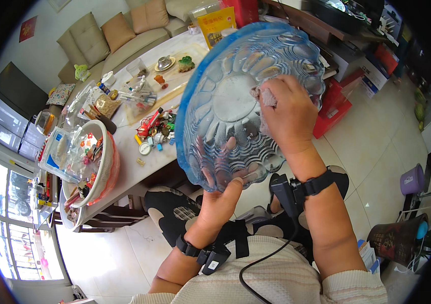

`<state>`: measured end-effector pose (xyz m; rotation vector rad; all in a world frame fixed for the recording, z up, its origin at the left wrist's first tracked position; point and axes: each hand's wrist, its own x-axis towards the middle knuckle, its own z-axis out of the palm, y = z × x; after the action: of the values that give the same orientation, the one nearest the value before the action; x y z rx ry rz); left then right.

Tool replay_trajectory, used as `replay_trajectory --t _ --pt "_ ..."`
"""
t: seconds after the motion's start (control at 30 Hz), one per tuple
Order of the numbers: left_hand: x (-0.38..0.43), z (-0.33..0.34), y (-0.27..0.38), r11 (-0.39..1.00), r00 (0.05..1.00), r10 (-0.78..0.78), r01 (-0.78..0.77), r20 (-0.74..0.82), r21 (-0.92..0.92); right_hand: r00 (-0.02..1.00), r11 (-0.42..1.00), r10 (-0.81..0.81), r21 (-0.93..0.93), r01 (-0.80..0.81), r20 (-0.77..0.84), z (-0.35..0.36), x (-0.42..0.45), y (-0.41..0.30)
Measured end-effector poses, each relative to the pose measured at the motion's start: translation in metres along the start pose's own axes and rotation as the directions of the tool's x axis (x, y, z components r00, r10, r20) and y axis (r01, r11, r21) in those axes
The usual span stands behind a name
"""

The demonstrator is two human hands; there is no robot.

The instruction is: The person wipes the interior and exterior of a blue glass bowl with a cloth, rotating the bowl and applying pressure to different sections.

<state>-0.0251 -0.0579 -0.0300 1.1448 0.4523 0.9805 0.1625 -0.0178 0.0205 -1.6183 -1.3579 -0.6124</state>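
Note:
A large clear glass bowl [234,97] with a blue, scalloped rim and moulded ridges is tilted up in front of me, above my lap. My left hand [221,203] grips its near edge, thumb on the upper side and fingers seen through the glass beneath. Bunched in my right hand [289,110] is a greyish-pink cloth [268,99], pressed against the bowl's surface right of its round centre. Part of the cloth is hidden under the fingers. Both wrists carry black strapped devices, and a black cable runs from the right one.
Left of the bowl, a marble-topped table [154,157] bears a pile of small toys [158,129], a bag of marker pens [139,95] and a full white basket [107,167]. A yellow pouch [215,24] stands behind the bowl. Red boxes [333,114] and a purple bin [412,179] are at right.

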Motion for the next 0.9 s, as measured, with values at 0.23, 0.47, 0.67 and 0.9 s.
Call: replay_trajectory --t 0.23,0.47,0.67,0.9 --pt "0.005 0.005 0.001 0.998 1.0 0.007 -0.006 0.013 -0.068 0.97 0.948 -0.14 0.309 0.073 0.201 0.002 -0.03 -0.032" --pt "0.003 0.01 0.003 0.998 1.0 0.017 -0.017 0.011 -0.061 0.999 0.976 0.007 0.219 -0.017 0.047 -0.003 -0.003 -0.017" --pt "0.007 -0.002 -0.017 0.982 0.999 0.039 -0.037 -0.007 0.184 0.956 0.981 0.049 0.167 -0.1 0.288 -0.001 -0.019 -0.035" --pt "0.005 0.0 -0.014 0.976 0.984 0.168 -0.157 -0.061 0.152 0.942 0.998 0.049 0.02 -0.059 0.332 0.011 -0.016 -0.015"
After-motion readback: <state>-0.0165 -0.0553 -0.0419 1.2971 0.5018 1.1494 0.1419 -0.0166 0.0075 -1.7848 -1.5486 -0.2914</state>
